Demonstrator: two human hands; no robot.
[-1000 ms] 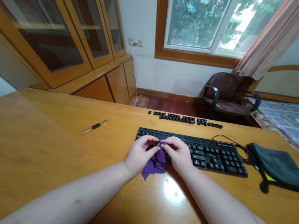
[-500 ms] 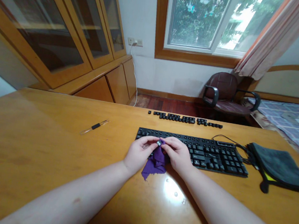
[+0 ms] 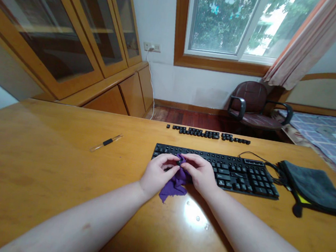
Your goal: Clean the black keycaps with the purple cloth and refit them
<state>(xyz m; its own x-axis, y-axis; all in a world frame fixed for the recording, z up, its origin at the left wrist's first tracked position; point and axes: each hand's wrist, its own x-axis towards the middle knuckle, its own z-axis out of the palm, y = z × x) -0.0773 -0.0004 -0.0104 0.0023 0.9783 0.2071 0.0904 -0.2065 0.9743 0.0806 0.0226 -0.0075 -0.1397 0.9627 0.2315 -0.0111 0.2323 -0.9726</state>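
Observation:
My left hand (image 3: 158, 173) and my right hand (image 3: 199, 172) meet above the near edge of a black computer keyboard (image 3: 241, 179). Their fingertips pinch a small dark keycap (image 3: 178, 162), mostly hidden in the folds of a purple cloth (image 3: 175, 185). The cloth hangs below my fingers, and its lower corner lies on the desk. A row of loose black keycaps (image 3: 208, 134) lies beyond the keyboard, and a slim transparent pen-like tool with a black band (image 3: 106, 142) lies to the left.
The keyboard stands on a yellow wooden desk (image 3: 44, 168). A dark grey cloth with a yellow edge (image 3: 312, 187) and a black cable (image 3: 252, 155) lie to its right. A wooden cabinet (image 3: 73, 50) and a brown office chair (image 3: 249, 107) stand beyond the desk.
The purple cloth now covers more of the keycap, which showed plainly between my fingertips earlier. My hands have stayed in nearly the same place.

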